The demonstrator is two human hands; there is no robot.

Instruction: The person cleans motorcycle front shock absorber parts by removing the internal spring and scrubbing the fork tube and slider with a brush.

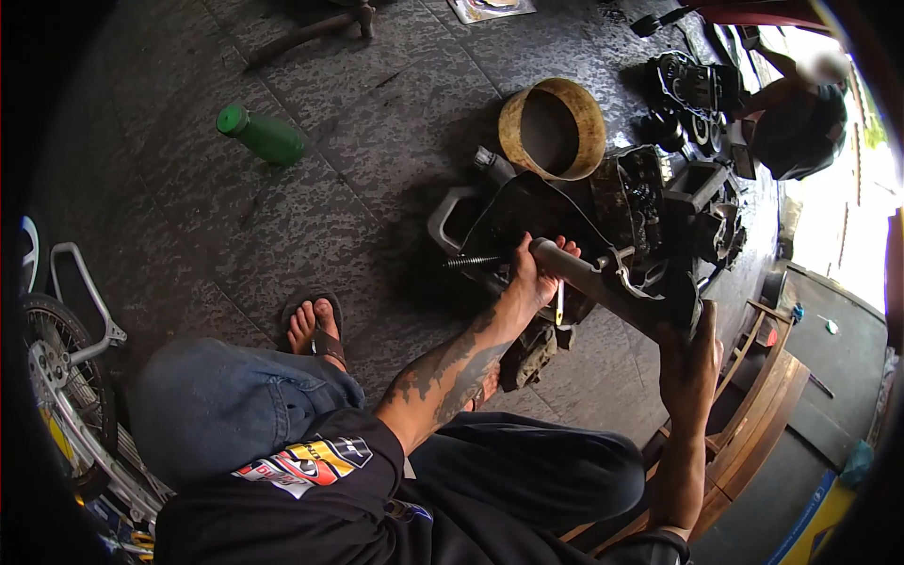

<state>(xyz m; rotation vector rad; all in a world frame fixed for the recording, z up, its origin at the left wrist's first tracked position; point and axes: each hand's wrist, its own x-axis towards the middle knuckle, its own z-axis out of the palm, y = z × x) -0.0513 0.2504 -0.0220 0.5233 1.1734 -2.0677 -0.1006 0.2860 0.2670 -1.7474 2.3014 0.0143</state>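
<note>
A thick grey metal tube (pixel 607 294) slants across the space in front of my knees, joined to dark motorcycle parts at its far end. My left hand (pixel 537 273) wraps around its near end, with the thumb on top. Around the dark right-hand end my right hand (pixel 692 353) is closed, its fingers partly in shadow. Just beyond my left hand are a black curved panel (pixel 532 217), a coil spring (pixel 471 261) and a grey metal bracket (pixel 447 221). A crumpled dirty rag (pixel 535 356) lies on the floor below the tube.
A yellowish round ring (pixel 593 118) stands behind the parts. Engine parts (pixel 692 85) spread to the right, near another person (pixel 800 127). A green bottle (pixel 264 137) and a hammer (pixel 315 36) are at upper left. A motorcycle wheel (pixel 61 363) and a wooden bench (pixel 758 424) flank me.
</note>
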